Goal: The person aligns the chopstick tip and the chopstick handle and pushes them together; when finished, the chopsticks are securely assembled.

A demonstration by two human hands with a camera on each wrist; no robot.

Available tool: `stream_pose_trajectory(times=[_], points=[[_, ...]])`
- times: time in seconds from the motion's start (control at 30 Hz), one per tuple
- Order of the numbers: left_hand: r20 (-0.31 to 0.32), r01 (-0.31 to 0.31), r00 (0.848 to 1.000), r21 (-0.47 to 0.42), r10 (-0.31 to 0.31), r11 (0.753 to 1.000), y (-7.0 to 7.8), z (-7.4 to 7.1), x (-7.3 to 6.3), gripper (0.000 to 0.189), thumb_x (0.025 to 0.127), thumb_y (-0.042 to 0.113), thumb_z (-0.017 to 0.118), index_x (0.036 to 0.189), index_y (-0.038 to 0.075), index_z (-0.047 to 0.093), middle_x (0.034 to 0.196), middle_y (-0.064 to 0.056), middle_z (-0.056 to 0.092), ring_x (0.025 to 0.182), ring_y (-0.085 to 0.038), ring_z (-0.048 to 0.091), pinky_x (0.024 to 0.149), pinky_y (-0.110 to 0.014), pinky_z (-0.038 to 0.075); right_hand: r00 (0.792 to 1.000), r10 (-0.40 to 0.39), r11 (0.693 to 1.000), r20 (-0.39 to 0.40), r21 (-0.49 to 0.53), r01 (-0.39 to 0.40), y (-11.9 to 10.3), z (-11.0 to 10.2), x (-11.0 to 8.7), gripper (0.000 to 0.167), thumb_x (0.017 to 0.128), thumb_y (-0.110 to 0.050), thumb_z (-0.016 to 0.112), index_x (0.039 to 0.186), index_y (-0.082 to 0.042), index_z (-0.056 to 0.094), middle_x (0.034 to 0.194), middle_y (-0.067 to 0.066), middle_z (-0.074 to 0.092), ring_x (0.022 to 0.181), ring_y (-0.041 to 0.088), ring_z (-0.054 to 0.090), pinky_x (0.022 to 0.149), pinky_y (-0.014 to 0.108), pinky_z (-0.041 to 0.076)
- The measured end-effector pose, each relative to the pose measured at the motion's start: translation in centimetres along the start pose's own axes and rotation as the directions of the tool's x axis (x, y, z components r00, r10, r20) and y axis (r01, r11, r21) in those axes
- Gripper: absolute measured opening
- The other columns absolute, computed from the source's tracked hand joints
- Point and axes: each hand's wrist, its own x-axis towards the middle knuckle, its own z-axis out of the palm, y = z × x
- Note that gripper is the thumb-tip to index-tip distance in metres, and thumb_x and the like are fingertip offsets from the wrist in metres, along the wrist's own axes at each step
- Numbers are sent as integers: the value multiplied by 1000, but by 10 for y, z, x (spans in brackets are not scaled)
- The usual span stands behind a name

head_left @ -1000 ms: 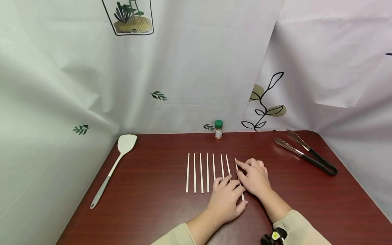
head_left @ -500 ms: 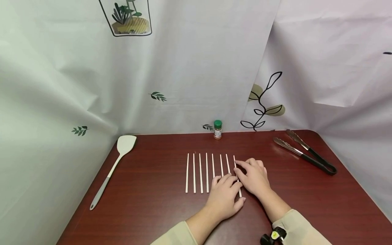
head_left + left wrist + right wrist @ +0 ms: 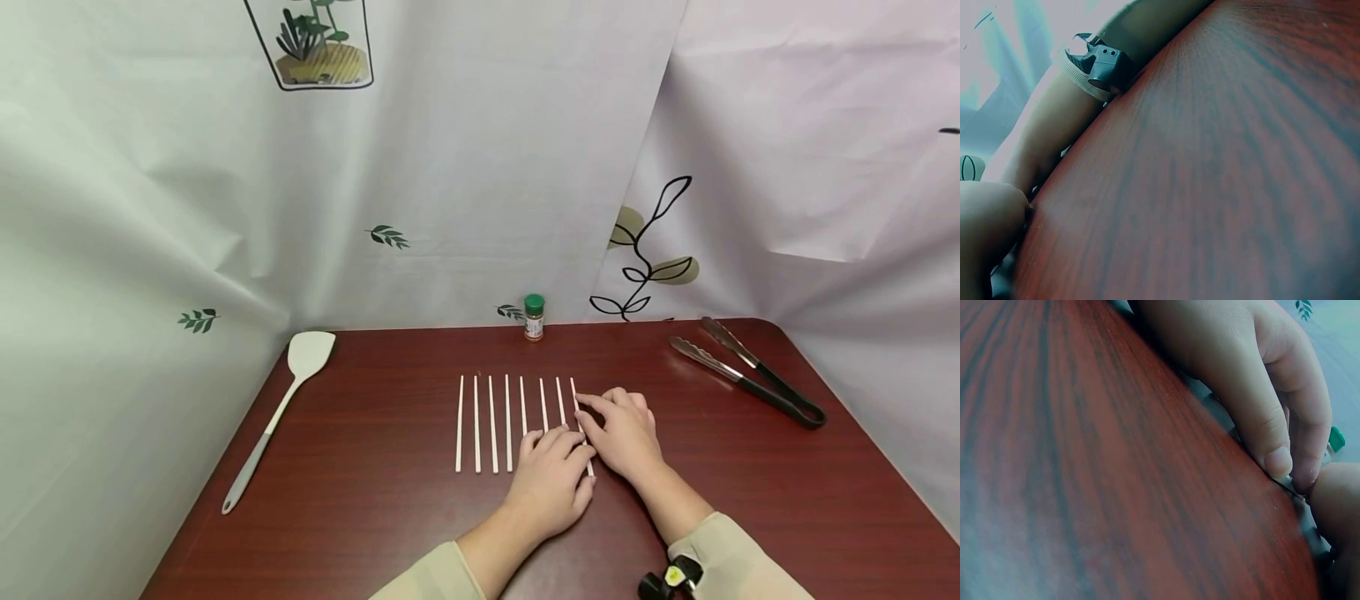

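Observation:
Several thin white sticks [image 3: 476, 425] lie side by side in a row on the dark red-brown table. My right hand [image 3: 622, 429] is at the upper part of the rightmost white stick [image 3: 573, 387], its index finger and thumb on it. In the right wrist view the thumb [image 3: 1277, 459] and index fingertip come close together at the table. Across the lower right of the row rests my left hand [image 3: 551, 483], its fingers spread and its thumb by that same stick's near end. It covers the lower parts of several sticks. The left wrist view shows no stick.
A white spatula [image 3: 307, 354] with a grey handle lies on the left. Metal tongs [image 3: 750, 375] with black handles lie spread at the back right. A small green-capped jar [image 3: 534, 318] stands at the table's back edge, before a patterned white cloth [image 3: 450, 167].
The rightmost stick has slid away from me and slightly left, nearer its neighbour. My left thumb has moved forward with its near end. The right hand has hardly moved.

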Motion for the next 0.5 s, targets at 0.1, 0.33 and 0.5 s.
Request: stream_pose_trajectory(times=[0.1, 0.33, 0.5], points=[[-5, 2, 1000, 1, -2, 1000, 0, 1, 0, 31, 94, 42, 72, 120, 26, 75, 128, 8, 69, 128, -16, 59, 102, -43, 43, 1000, -5, 1000, -1, -1, 5, 1, 0, -1, 31, 99, -32, 75, 129, -22, 80, 108, 6, 63, 115, 40, 52, 92, 61, 41], [0, 16, 1000, -38, -16, 999, -1, -1, -6, 38, 92, 45, 76, 124, 25, 74, 131, 7, 68, 127, -16, 60, 102, -43, 44, 999, 17, 997, -45, 79, -14, 1, 2, -4, 38, 102, -36, 70, 134, -15, 75, 103, 4, 66, 110, 37, 55, 92, 59, 40], [-23, -20, 1000, -101, 18, 995, -4, -8, -15, 42, 87, 43, 80, 124, 23, 74, 131, 4, 67, 128, -17, 60, 101, -43, 45, 996, 32, 978, -87, 209, -13, 1, 3, -8, 34, 103, -29, 70, 130, -9, 75, 101, 5, 65, 101, 31, 56, 89, 51, 43]])
